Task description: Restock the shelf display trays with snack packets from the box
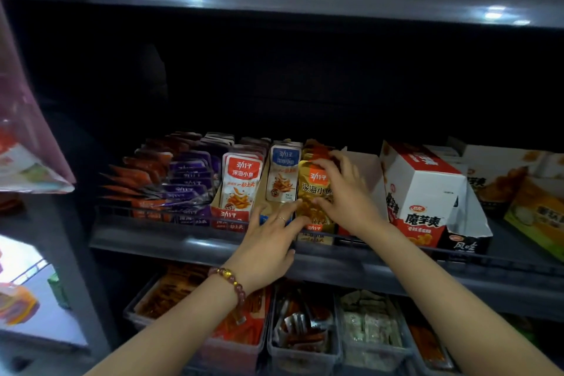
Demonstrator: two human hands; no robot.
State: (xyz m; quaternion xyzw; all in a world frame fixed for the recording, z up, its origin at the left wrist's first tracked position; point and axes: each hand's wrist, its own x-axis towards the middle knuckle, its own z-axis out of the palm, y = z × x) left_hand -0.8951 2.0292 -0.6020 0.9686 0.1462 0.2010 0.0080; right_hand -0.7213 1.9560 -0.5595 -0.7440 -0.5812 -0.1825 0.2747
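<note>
A row of gold snack packets [314, 189] stands upright in a display tray on the middle shelf. My right hand [341, 192] grips the front of that row, fingers curled over the packets' top and thumb low on the front one. My left hand [271, 238] reaches in from below with straight fingers touching the lower front of the gold packets and the tray front [314, 233]. To the left stand trays of blue-and-white packets [282, 175] and red-and-white packets [241, 183].
Purple packets [190, 177] and orange packets [143, 174] fill the shelf's left part. An opened red-and-white carton [427, 195] lies tilted right of my right hand, with more cartons [512, 174] behind it. Clear bins [305, 333] of snacks sit on the shelf below. A shelf rail [195, 241] runs along the front.
</note>
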